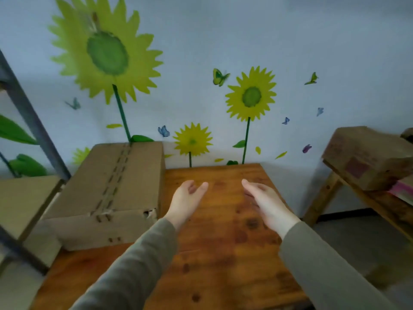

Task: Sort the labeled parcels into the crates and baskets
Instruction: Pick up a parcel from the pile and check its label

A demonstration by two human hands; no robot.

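Note:
My left hand [187, 199] and my right hand [264, 203] hover side by side over a brown wooden table [223, 253], palms turned toward each other, fingers relaxed, holding nothing. A large taped cardboard box [111, 193] lies on the table's left part, just left of my left hand and apart from it. No crate or basket shows in this view. The picture is blurred.
Another cardboard box [368, 157] with faded red print sits on a wooden bench [380, 204] at the right. A flat cardboard box [24, 202] and a dark metal shelf post [33, 121] stand at the left. A wall with sunflower stickers is behind the table.

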